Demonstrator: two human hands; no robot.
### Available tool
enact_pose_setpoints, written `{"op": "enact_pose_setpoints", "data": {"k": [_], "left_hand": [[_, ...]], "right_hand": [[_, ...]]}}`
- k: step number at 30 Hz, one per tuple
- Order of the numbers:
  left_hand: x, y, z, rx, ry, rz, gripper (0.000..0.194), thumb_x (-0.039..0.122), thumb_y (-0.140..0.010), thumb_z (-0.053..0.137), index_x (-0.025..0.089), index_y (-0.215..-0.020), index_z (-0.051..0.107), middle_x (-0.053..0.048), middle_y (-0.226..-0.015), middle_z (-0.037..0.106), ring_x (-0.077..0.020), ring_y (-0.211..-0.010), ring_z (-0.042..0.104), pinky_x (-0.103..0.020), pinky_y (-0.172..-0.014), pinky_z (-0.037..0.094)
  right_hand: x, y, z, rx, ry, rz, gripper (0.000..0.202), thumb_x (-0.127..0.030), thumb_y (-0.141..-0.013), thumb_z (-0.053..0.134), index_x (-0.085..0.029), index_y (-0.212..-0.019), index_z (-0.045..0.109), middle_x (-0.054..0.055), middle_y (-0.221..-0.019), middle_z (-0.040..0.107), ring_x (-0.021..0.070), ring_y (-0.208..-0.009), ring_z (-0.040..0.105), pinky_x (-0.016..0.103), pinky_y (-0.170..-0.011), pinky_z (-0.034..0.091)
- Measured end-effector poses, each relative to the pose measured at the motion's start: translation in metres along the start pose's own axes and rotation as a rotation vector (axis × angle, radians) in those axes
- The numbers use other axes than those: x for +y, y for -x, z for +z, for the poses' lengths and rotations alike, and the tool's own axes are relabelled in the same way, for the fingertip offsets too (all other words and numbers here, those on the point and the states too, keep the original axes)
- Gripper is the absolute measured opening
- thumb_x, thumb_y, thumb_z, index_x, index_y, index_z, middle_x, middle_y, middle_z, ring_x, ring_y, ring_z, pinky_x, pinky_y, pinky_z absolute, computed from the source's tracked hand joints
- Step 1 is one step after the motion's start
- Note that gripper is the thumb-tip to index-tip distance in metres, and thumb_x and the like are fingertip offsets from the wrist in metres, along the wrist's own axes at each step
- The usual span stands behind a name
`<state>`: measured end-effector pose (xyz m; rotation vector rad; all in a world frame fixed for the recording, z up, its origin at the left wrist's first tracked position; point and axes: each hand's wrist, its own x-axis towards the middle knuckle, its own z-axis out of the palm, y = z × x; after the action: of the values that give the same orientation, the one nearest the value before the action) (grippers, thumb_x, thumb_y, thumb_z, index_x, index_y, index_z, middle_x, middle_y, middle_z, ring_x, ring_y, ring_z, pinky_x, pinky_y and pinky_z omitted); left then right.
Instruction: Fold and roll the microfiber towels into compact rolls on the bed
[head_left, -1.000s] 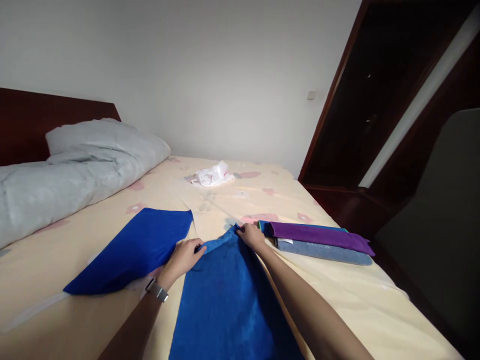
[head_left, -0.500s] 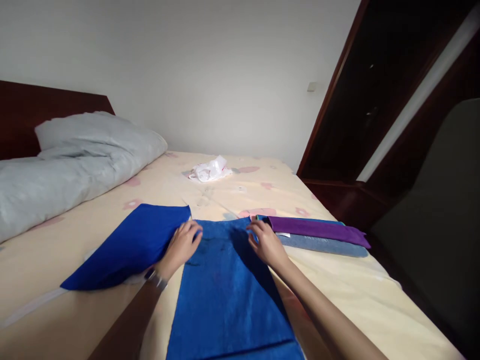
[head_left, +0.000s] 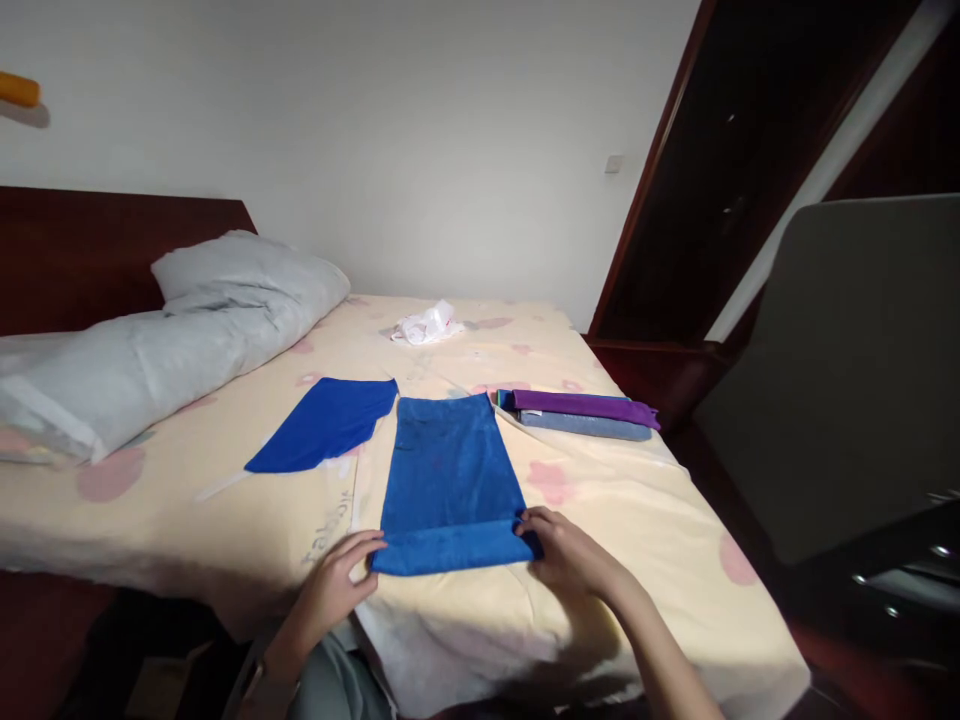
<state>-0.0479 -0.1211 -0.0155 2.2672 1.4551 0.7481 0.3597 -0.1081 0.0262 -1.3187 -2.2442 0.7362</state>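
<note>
Plain pale wall (head_left: 480, 150) stands behind a bed covered by a cream floral sheet (head_left: 652, 550), with a dark reddish-brown headboard (head_left: 120, 240) at the left. Located on the near part of the bed, roughly central in view, is a blue towel (head_left: 454, 460), spread lengthwise away from the person. Its colour is a medium blue, uneven in tone, with small darker marks near the far left corner. The far edge is nearly straight and the sides are well defined. At the near end the fabric is doubled over into a band lying across the full width, slightly lighter than the remainder. Surface appears soft and matt, with faint creasing. Left hand (head_left: 341, 585): fingers bent, grasping the left end of the folded band between thumb and forefinger. Right hand (head_left: 566, 550): fingers curled, grasping the right end of the same band. A royal-blue cloth (head_left: 322, 425) lies apart to the left, irregular in outline. Beyond the towel's right side, a purple towel (head_left: 585, 404) and a grey-blue towel (head_left: 589, 426) lie together in narrow folded lengths. Crumpled white plastic bag (head_left: 427, 324) noted farther back.
</note>
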Motion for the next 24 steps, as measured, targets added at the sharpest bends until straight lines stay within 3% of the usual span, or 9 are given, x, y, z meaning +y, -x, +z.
{"op": "enact_pose_setpoints", "data": {"k": [4, 6, 9, 11, 14, 17, 21, 24], "left_hand": [[-0.001, -0.011, 0.003, 0.112, 0.102, -0.026, 0.026, 0.030, -0.090, 0.051, 0.024, -0.109, 0.067, -0.007, -0.125, 0.065, -0.0206, -0.118, 0.059, -0.036, -0.106, 0.045], [0.002, -0.024, 0.007, 0.196, 0.166, -0.088, 0.029, 0.038, -0.091, 0.050, 0.020, -0.109, 0.065, -0.009, -0.118, 0.068, -0.0211, -0.113, 0.063, -0.036, -0.102, 0.048], [0.002, -0.039, 0.021, 0.288, 0.216, -0.231, 0.040, 0.049, -0.092, 0.048, 0.017, -0.108, 0.063, -0.011, -0.107, 0.072, -0.0224, -0.101, 0.069, -0.034, -0.090, 0.054], [-0.001, -0.042, 0.032, 0.334, 0.170, -0.291, 0.043, 0.054, -0.091, 0.047, 0.017, -0.107, 0.064, -0.011, -0.102, 0.074, -0.0235, -0.095, 0.071, -0.034, -0.084, 0.057], [-0.004, -0.039, 0.044, 0.390, 0.031, -0.254, 0.042, 0.054, -0.089, 0.050, 0.020, -0.108, 0.065, -0.011, -0.103, 0.074, -0.0248, -0.093, 0.071, -0.035, -0.084, 0.056], [-0.002, -0.035, 0.045, 0.379, -0.014, -0.179, 0.040, 0.053, -0.088, 0.051, 0.020, -0.106, 0.065, -0.011, -0.102, 0.074, -0.0261, -0.096, 0.070, -0.038, -0.088, 0.054], [0.005, -0.038, 0.039, 0.404, 0.141, -0.334, 0.040, 0.054, -0.090, 0.045, 0.019, -0.103, 0.061, -0.010, -0.098, 0.073, -0.0254, -0.091, 0.070, -0.036, -0.080, 0.056], [0.009, -0.040, 0.040, 0.435, 0.257, -0.409, 0.039, 0.052, -0.093, 0.041, 0.019, -0.106, 0.057, -0.009, -0.101, 0.070, -0.0242, -0.095, 0.068, -0.036, -0.082, 0.055]], "right_hand": [[0.001, -0.009, -0.001, 0.070, -0.290, 0.065, 0.020, -0.022, -0.075, 0.062, -0.017, -0.092, 0.071, 0.006, -0.093, 0.068, 0.0197, -0.082, 0.062, 0.031, -0.079, 0.049], [0.004, -0.009, 0.003, 0.134, -0.397, 0.112, 0.024, -0.031, -0.083, 0.056, -0.014, -0.095, 0.069, 0.005, -0.085, 0.068, 0.0176, -0.073, 0.061, 0.029, -0.070, 0.049], [0.012, -0.007, 0.013, 0.214, -0.442, 0.121, 0.032, -0.035, -0.088, 0.051, -0.013, -0.107, 0.062, 0.007, -0.090, 0.068, 0.0182, -0.080, 0.062, 0.029, -0.073, 0.049], [0.019, -0.006, 0.021, 0.209, -0.465, 0.125, 0.037, -0.033, -0.081, 0.061, -0.015, -0.113, 0.060, 0.005, -0.091, 0.067, 0.0186, -0.081, 0.062, 0.028, -0.072, 0.049], [0.029, -0.008, 0.026, 0.198, -0.486, 0.100, 0.036, -0.030, -0.074, 0.069, -0.019, -0.108, 0.063, 0.005, -0.097, 0.067, 0.0205, -0.083, 0.062, 0.030, -0.074, 0.049], [0.030, -0.010, 0.023, 0.215, -0.529, 0.096, 0.024, -0.039, -0.086, 0.062, -0.019, -0.098, 0.067, 0.007, -0.099, 0.068, 0.0234, -0.091, 0.061, 0.033, -0.081, 0.047], [0.022, -0.010, 0.012, 0.191, -0.504, 0.195, 0.030, -0.047, -0.091, 0.057, -0.018, -0.091, 0.064, 0.003, -0.079, 0.062, 0.0183, -0.074, 0.055, 0.029, -0.067, 0.043], [0.016, -0.008, 0.006, 0.181, -0.486, 0.235, 0.029, -0.047, -0.092, 0.058, -0.018, -0.091, 0.062, 0.000, -0.074, 0.056, 0.0154, -0.068, 0.049, 0.028, -0.062, 0.039]]}}
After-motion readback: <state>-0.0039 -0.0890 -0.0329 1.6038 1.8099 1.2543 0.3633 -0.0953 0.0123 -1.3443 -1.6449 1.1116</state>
